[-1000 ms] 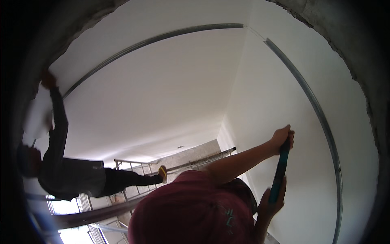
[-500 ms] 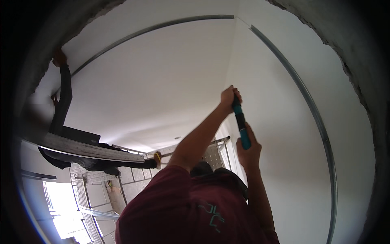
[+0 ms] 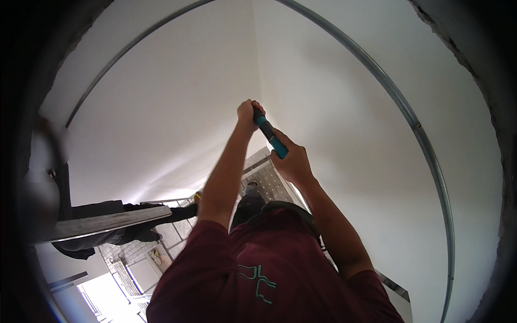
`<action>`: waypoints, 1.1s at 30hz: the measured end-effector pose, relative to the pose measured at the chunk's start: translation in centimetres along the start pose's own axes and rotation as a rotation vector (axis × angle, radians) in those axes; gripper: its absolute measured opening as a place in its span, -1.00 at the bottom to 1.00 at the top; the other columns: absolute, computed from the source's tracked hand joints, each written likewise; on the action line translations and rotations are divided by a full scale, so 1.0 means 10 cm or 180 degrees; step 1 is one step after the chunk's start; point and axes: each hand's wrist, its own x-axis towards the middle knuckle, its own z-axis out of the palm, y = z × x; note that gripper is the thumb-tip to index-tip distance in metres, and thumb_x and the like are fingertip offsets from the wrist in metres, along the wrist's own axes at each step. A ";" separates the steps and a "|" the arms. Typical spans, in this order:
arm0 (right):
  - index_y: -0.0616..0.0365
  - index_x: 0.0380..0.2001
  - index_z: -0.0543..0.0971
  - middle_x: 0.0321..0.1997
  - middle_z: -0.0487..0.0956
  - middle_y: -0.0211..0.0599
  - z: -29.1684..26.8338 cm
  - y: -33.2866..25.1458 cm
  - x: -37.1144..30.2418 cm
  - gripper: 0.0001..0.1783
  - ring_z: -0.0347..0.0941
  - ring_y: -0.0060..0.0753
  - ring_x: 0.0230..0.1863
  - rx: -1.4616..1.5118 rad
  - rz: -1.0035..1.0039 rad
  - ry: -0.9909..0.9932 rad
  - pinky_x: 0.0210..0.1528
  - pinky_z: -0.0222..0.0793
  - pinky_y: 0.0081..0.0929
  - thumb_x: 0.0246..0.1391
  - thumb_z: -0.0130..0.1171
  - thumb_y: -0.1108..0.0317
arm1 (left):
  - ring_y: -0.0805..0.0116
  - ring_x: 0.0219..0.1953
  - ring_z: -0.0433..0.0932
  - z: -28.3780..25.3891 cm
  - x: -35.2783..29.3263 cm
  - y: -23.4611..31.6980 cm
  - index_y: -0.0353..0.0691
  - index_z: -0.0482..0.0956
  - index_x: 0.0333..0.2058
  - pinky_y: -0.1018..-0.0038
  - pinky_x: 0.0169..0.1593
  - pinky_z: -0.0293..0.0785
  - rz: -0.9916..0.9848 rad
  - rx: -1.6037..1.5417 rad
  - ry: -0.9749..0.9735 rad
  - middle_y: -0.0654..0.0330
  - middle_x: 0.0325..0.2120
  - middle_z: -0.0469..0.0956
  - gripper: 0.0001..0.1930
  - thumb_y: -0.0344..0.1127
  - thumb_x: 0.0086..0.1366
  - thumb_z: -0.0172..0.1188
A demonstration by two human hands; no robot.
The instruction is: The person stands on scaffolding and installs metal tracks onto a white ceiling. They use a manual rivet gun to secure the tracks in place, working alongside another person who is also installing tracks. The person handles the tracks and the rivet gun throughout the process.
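I hold a slim teal-and-black cylindrical tool (image 3: 267, 130) slantwise in front of me, beside the corner where the two pale walls meet. My left hand (image 3: 249, 112) is closed round its far, dark end. Lower down, my right hand (image 3: 293, 161) grips the teal near end, with the thumb and fingers on either side of the barrel. The tool's exact kind is not clear. Both forearms reach up from my maroon shirt (image 3: 226, 290).
Galvanised metal channels run along the right wall (image 3: 420, 129) and left wall (image 3: 129, 48). At the left, a person in dark clothes (image 3: 97, 210) is partly hidden behind a pale plank (image 3: 118, 219). Scaffold platforms (image 3: 272, 183) and a bright window (image 3: 107, 296) lie below.
Both hands and the tool have shifted left and slightly up in view, and the tool tilts more. My view has turned, so the wall channels and the other person appear displaced.
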 end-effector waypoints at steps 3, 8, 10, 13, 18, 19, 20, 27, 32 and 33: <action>-0.06 0.24 0.39 -0.51 0.57 0.03 0.38 -0.09 -0.20 -0.36 0.54 -0.03 -0.53 -0.0425 -0.0565 -0.0013 -0.40 0.45 -0.27 0.00 0.13 0.35 | 0.31 -0.69 0.33 -0.57 0.26 0.46 -0.21 0.33 -0.55 0.41 -0.57 0.41 0.0202 0.0290 -0.0184 0.18 -0.73 0.30 -0.80 -0.39 0.27 -0.13; -0.10 0.28 0.34 -0.52 0.55 0.04 0.25 0.01 0.01 -0.30 0.54 0.00 -0.50 -0.0487 -0.0612 0.0326 -0.38 0.44 -0.19 -0.02 0.14 0.32 | 0.36 -0.69 0.32 0.05 0.17 0.32 -0.20 0.34 -0.49 0.42 -0.59 0.40 0.0254 0.0502 -0.0439 0.27 -0.73 0.30 -0.80 -0.33 0.31 -0.16; -0.07 0.27 0.34 -0.57 0.53 0.00 0.28 -0.26 -0.06 -0.30 0.51 0.01 -0.55 -0.0352 -0.0689 -0.0123 -0.40 0.43 -0.20 -0.02 0.15 0.35 | 0.38 -0.70 0.29 -0.34 0.26 0.86 -0.19 0.31 -0.51 0.44 -0.58 0.39 -0.0203 0.0278 0.0033 0.29 -0.75 0.25 -0.76 -0.33 0.35 -0.20; -0.06 0.31 0.27 -0.46 0.58 -0.01 0.21 -0.34 0.23 -0.24 0.58 0.04 -0.40 -0.0549 -0.0389 0.0008 -0.28 0.48 -0.12 -0.04 0.15 0.35 | 0.44 -0.67 0.28 0.21 0.14 0.44 -0.21 0.34 -0.47 0.47 -0.57 0.35 0.0118 0.0112 -0.0284 0.33 -0.73 0.24 -0.74 -0.28 0.39 -0.21; -0.13 0.33 0.25 -0.43 0.58 -0.02 0.02 -0.26 0.09 -0.23 0.57 0.02 -0.40 -0.0112 -0.0673 -0.0136 -0.30 0.47 -0.14 -0.02 0.14 0.37 | 0.45 -0.65 0.27 0.12 0.12 0.78 -0.19 0.32 -0.32 0.47 -0.57 0.32 0.0010 -0.0125 -0.0317 0.32 -0.69 0.25 -0.79 -0.22 0.40 -0.20; -0.15 0.32 0.26 -0.42 0.59 -0.02 0.15 -0.29 0.10 -0.23 0.57 0.02 -0.40 -0.0268 -0.0537 -0.0010 -0.30 0.47 -0.14 -0.02 0.14 0.37 | 0.46 -0.65 0.26 0.17 0.09 0.55 -0.19 0.32 -0.32 0.48 -0.56 0.32 -0.0161 -0.0326 -0.0485 0.32 -0.69 0.25 -0.79 -0.21 0.41 -0.20; -0.16 0.32 0.27 -0.41 0.59 -0.02 0.25 -0.21 0.12 -0.24 0.58 0.01 -0.40 -0.0437 -0.0412 -0.0012 -0.30 0.47 -0.14 -0.02 0.14 0.37 | 0.47 -0.65 0.26 0.07 0.09 0.32 -0.19 0.31 -0.31 0.48 -0.56 0.32 -0.0279 -0.0598 -0.0553 0.32 -0.69 0.25 -0.79 -0.20 0.41 -0.20; -0.18 0.31 0.26 -0.43 0.59 0.06 0.70 0.82 -0.34 -0.26 0.56 0.17 -0.35 -0.0814 0.0611 -0.1301 -0.23 0.46 -0.01 0.00 0.13 0.25 | 0.35 -0.63 0.33 -2.20 0.26 -1.11 -0.21 0.31 -0.28 0.40 -0.55 0.39 -0.0737 -0.0692 0.1285 0.24 -0.64 0.33 -0.68 -0.05 0.44 -0.21; -0.21 0.35 0.21 -0.26 0.60 0.05 1.09 1.47 -0.66 -0.21 0.56 0.13 -0.30 -0.0952 0.1202 -0.1833 -0.16 0.48 -0.08 -0.01 0.16 0.28 | 0.33 -0.63 0.37 -3.15 -0.20 -2.06 -0.23 0.38 -0.18 0.33 -0.55 0.41 -0.1461 -0.0238 0.1814 0.22 -0.63 0.35 -0.57 0.06 0.45 -0.22; -0.21 0.34 0.22 -0.24 0.59 0.04 1.13 1.50 -0.70 -0.22 0.56 0.12 -0.29 -0.0967 0.1253 -0.1843 -0.16 0.48 -0.08 -0.01 0.16 0.28 | 0.34 -0.62 0.37 -3.21 -0.22 -2.12 -0.26 0.41 -0.09 0.35 -0.55 0.40 -0.1601 -0.0363 0.1852 0.22 -0.62 0.37 -0.52 0.06 0.47 -0.29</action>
